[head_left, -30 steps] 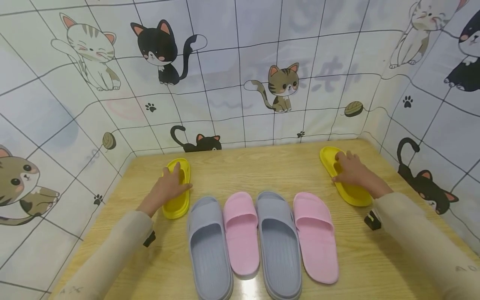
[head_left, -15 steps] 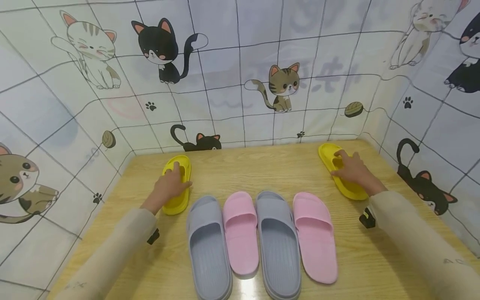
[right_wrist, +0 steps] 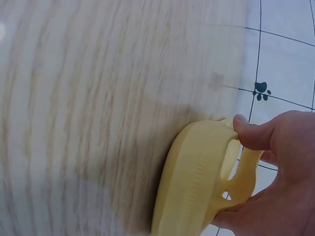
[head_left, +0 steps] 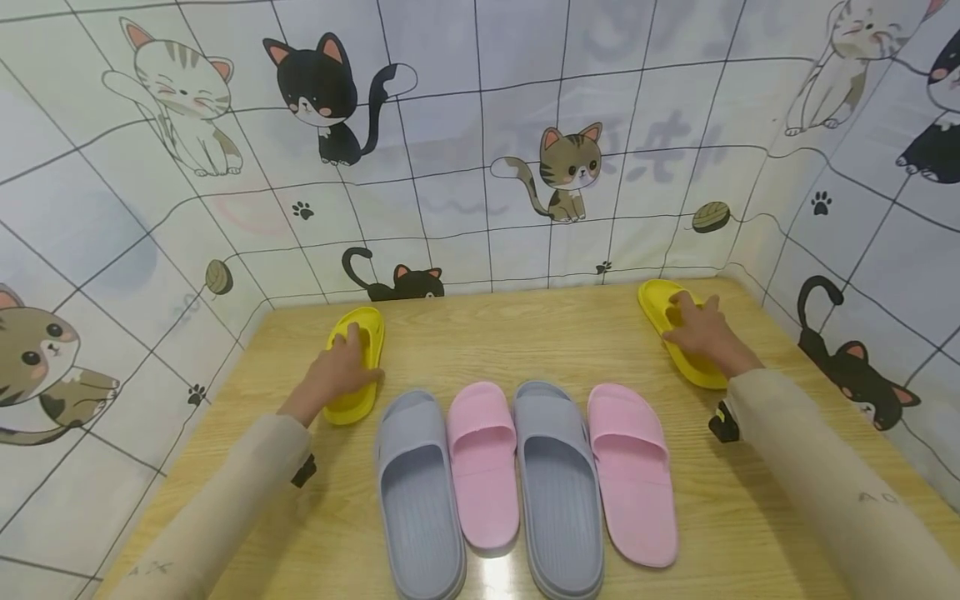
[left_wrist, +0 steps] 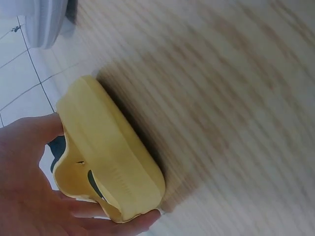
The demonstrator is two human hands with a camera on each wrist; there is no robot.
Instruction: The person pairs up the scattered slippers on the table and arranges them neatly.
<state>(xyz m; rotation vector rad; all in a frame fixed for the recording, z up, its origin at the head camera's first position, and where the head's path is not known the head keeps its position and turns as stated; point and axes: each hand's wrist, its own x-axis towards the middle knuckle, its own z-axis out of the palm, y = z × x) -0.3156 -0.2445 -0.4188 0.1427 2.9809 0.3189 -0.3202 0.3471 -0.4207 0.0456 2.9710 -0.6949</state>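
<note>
The left hand [head_left: 339, 368] has its grip on the left yellow slipper [left_wrist: 108, 152], thumb along one side and fingers round the other, near the far left corner of the counter [head_left: 517, 337]. The right hand [head_left: 701, 332] pinches the right yellow slipper [right_wrist: 192, 177] near the far right corner, its toe end just short of the far edge. Whether either yellow sole touches the counter, I cannot tell.

Well apart from the right hand but near the left, towards the near edge, four slippers lie close together: from the left, a wide grey slipper [head_left: 422, 508], a small pink slipper [head_left: 486, 483], another grey slipper [head_left: 558, 500] and another pink slipper [head_left: 633, 483]. A cat-patterned wall [head_left: 450, 192] stands behind the far edge.
</note>
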